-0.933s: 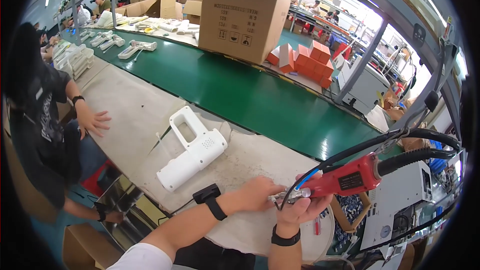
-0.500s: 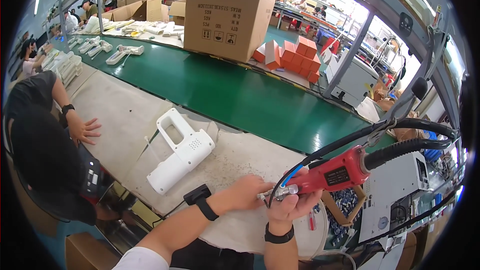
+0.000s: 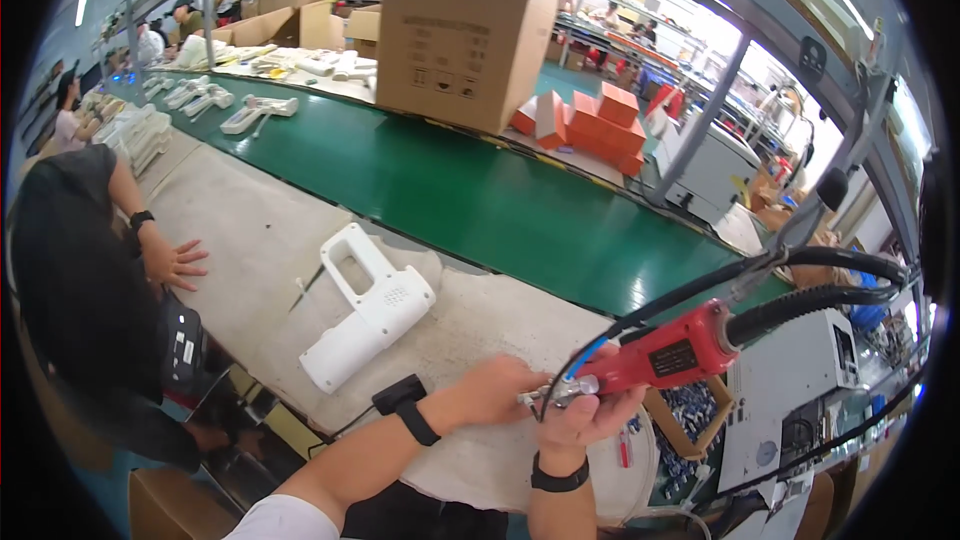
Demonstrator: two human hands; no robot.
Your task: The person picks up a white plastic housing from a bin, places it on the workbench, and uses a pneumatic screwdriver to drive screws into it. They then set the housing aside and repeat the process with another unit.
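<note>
My right hand (image 3: 590,418) is wrapped round the front end of a red power screwdriver (image 3: 668,348), which lies tilted with its metal nose (image 3: 572,387) pointing left. The fingers of my left hand (image 3: 497,390) are pinched at the tip of that nose; whether a small part sits between them is hidden. A black cable and a blue tube run along the tool. To the left, a white plastic gun-shaped housing (image 3: 385,312) with a loop handle lies on the worktop (image 3: 235,202), apart from both hands.
A box of small blue parts (image 3: 690,410) stands right of my hands, near a red-handled tool (image 3: 625,448). Beyond the worktop runs a green conveyor (image 3: 440,180) with white housings (image 3: 258,112). A large carton (image 3: 450,30) and orange boxes (image 3: 595,125) stand behind. A co-worker (image 3: 80,310) leans in at left.
The view has shifted slightly, so the scene sits a little lower and to the right. My hands stay at the screwdriver in nearly the same grip.
</note>
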